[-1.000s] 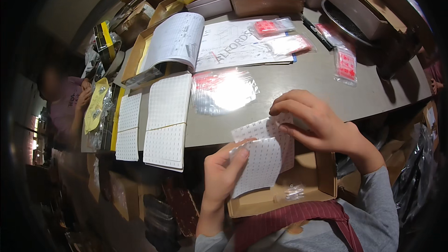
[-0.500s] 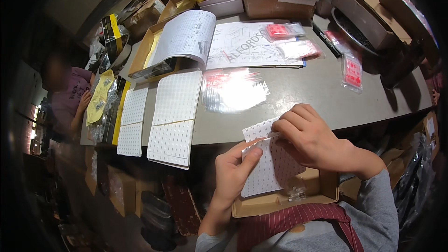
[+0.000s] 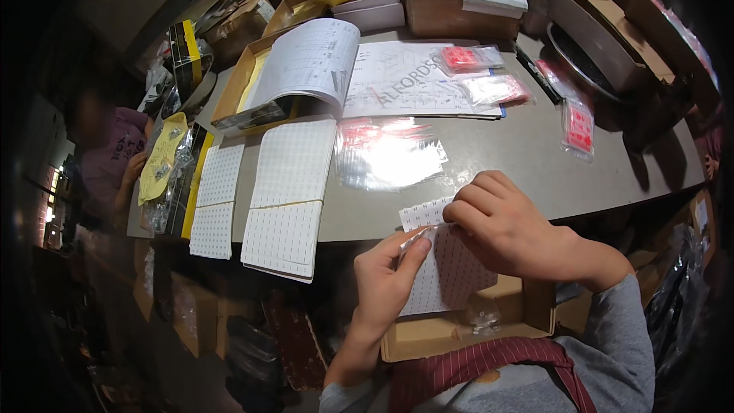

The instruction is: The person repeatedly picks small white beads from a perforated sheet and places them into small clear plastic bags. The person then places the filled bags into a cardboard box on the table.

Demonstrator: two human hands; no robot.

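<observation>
My left hand [image 3: 388, 279] pinches white sheets [image 3: 443, 283] over a brown box [image 3: 428, 345]; my right hand [image 3: 501, 226] touches them near the grey desk [image 3: 527, 164].

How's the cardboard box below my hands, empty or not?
Not empty: small pieces lie inside the cardboard box; the printed sheet hides part of it.

Grey table [image 3: 527, 164]: banded sheet stacks [image 3: 284, 237], clear bags [image 3: 394, 157], red packet [image 3: 578, 128], booklet [image 3: 390, 69].

Matt paper sheets [image 3: 451, 283] hang over a dull cardboard box [image 3: 428, 329], near a matt cloth apron [image 3: 474, 358]; beyond, glossy plastic bags [image 3: 394, 157] glare on a smooth, faintly shiny tabletop [image 3: 520, 157], shiny plastic packets [image 3: 577, 128] at right.
</observation>
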